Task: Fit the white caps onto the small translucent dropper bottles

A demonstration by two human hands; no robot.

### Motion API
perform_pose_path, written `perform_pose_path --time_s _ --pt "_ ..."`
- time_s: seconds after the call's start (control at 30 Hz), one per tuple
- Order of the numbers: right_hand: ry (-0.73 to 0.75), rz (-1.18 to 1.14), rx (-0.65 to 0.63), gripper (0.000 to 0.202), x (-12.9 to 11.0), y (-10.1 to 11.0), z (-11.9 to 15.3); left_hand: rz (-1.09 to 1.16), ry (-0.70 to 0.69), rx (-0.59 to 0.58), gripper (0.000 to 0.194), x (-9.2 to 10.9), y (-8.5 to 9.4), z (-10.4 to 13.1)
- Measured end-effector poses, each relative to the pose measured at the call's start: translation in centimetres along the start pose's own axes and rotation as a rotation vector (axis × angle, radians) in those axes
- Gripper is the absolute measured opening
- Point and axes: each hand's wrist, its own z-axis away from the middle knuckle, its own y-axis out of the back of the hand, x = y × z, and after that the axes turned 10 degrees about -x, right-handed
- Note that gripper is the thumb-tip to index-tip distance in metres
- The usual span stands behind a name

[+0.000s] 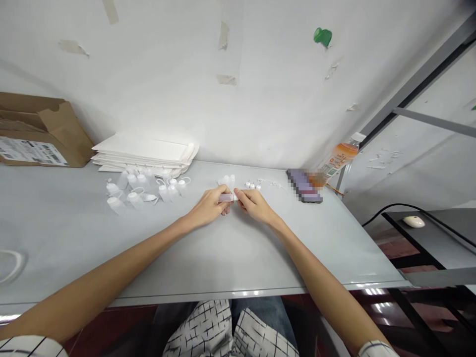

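My left hand (207, 206) is closed round a small translucent squeeze bottle (225, 197), which lies sideways between my hands. At the bottle's right end, the fingers of my right hand (257, 205) pinch its white cap (235, 197). How far the cap is on the bottle I cannot tell. Just behind my hands are a few more translucent bottles (229, 179). Several small white caps (253, 186) stand to the right of them, beside thin white looped straps (274, 184). Off to the left, several bottles with white caps (136, 198) stand and lie in a loose group.
White padded envelopes (145, 151) are stacked against the wall, near an open cardboard box (44, 131). A phone (303, 186) and a bottle of orange drink (336, 161) occupy the right side. Beyond the table's right edge sits a white computer mouse (414, 221).
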Motion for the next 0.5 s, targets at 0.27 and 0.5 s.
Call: perform_pose_path --time_s 0.27,0.5 --pt "-0.010 0.113 0.078 0.056 -0.1 0.2 0.0 -0.006 0.006 -0.015 0.004 0.1 0.1 0.1" --pt "0.055 0.056 0.099 0.038 -0.6 0.9 0.4 -0.018 0.008 -0.020 0.003 0.2 0.3 0.1"
